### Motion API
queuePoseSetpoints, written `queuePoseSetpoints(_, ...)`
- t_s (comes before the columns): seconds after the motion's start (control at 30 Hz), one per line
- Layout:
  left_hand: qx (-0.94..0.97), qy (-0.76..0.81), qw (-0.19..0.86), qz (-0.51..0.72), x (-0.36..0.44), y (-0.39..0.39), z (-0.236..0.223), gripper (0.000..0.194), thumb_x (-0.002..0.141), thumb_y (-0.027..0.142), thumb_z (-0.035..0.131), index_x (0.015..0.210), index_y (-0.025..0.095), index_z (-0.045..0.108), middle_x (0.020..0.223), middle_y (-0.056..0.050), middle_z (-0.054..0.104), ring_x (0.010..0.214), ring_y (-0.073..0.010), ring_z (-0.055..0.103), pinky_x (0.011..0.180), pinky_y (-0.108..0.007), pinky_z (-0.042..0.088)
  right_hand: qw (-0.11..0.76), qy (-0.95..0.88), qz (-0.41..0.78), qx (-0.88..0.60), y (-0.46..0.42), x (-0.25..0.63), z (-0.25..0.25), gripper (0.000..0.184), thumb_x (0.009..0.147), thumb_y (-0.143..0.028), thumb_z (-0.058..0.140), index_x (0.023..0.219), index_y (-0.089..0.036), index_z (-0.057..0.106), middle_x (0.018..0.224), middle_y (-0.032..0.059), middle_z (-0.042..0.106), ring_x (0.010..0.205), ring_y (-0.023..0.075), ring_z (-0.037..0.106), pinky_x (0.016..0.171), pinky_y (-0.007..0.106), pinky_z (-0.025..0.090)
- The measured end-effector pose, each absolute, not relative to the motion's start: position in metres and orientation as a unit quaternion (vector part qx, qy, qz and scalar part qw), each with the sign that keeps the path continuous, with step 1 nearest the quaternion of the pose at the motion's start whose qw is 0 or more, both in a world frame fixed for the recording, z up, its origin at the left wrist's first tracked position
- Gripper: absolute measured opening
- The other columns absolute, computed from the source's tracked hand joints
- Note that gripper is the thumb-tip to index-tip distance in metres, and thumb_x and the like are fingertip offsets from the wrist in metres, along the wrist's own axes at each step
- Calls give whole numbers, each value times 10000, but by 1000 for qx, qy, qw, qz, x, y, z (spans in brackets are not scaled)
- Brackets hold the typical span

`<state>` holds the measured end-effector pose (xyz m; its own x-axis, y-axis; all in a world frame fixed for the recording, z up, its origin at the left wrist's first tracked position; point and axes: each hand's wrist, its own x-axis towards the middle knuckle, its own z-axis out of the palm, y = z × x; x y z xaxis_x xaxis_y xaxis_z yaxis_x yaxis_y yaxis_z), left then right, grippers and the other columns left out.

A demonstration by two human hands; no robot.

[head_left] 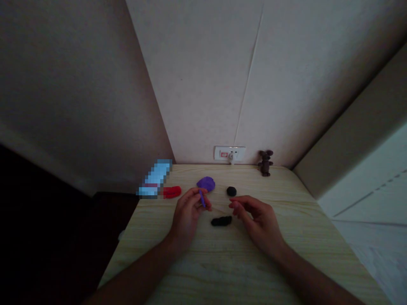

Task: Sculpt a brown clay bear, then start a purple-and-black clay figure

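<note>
My left hand [190, 212] is closed, with a thin purple strip of modelling clay [202, 198] between its thumb and fingers. Just behind that hand lies a flattened purple lump of clay [207, 183], partly covered by the fingers. To the right, my right hand [256, 216] has its thumb and index fingertips together; whether anything small is pinched there I cannot make out. A round black lump [231, 191] rests beyond the right fingertips. Between the two hands is an elongated black piece [221, 221], flat on the wooden table [219, 271].
Left of my left hand lies a red piece [172, 192], beside a blurred-out bright phone-like object [155, 178]. A small dark bear-like figure [265, 163] stands at the back right. Behind the table, a wall socket [224, 153] holds a plug with a white cable.
</note>
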<state>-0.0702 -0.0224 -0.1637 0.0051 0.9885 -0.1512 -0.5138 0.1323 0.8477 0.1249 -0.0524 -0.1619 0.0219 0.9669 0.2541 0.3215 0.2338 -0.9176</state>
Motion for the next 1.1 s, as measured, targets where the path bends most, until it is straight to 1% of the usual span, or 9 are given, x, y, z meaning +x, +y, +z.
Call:
queuePoseSetpoints(0.13,258,399,635,610,-75,-14,-168,161,737,230,657,875,151,684,746,-33,674,694,-161,627,643,-284,512,429,-692,219,-538,-34,131,-159,249,980,-355,627,1092,-186,771,995,114,801,817,231,719,613,313,580)
queuePoseSetpoints(0.2,245,399,635,614,-76,-11,-169,182,706,227,646,871,152,661,746,-24,650,657,-140,583,606,-263,478,378,-739,181,-528,-18,131,-154,255,973,-323,626,1142,-181,754,1080,136,794,922,263,722,769,387,612)
queuePoseSetpoints(0.3,239,402,638,611,-77,-10,-168,212,674,234,661,867,148,648,674,16,573,569,-102,469,538,-228,393,321,-781,171,-508,13,122,-148,325,969,-298,637,1257,-177,728,1236,159,768,1174,321,677,1064,513,519)
queuePoseSetpoints(0.4,240,408,642,602,-76,-10,-167,220,667,253,696,855,156,638,596,62,475,523,-87,391,500,-210,323,269,-805,187,-494,44,106,-146,404,953,-204,626,1349,-152,687,1381,180,709,1317,333,608,1149,512,438)
queuePoseSetpoints(0.57,239,414,652,589,-75,-8,-169,220,664,289,720,816,170,613,550,100,389,478,-69,319,474,-205,273,221,-803,224,-506,69,85,-153,268,894,-125,657,1133,-101,774,1179,232,758,1174,373,652,1053,530,438)
queuePoseSetpoints(0.67,238,409,647,597,-72,-8,-171,204,674,289,725,792,173,606,545,103,380,480,-65,311,479,-204,276,239,-785,266,-507,68,88,-151,187,840,-113,721,1019,-120,777,1030,168,778,1017,302,691,962,452,489)
queuePoseSetpoints(0.8,228,401,638,617,-70,-9,-170,197,698,241,757,804,168,608,562,103,387,504,-59,322,499,-194,283,291,-744,363,-479,58,105,-136,228,866,-197,738,1083,-129,757,925,99,793,828,212,723,790,351,571)
queuePoseSetpoints(0.93,212,369,666,613,-71,-9,-165,231,712,319,715,857,159,632,623,48,508,543,-93,422,528,-230,368,334,-705,453,-431,48,121,-115,304,867,-377,777,1089,-172,805,975,90,830,836,202,755,777,347,608)
queuePoseSetpoints(1.1,215,353,709,571,-70,-10,-162,328,777,403,662,929,113,693,822,-82,673,696,-185,615,585,-310,507,348,-661,532,-399,41,123,-106,349,771,-435,864,1029,-201,836,933,68,846,770,185,760,713,322,604)
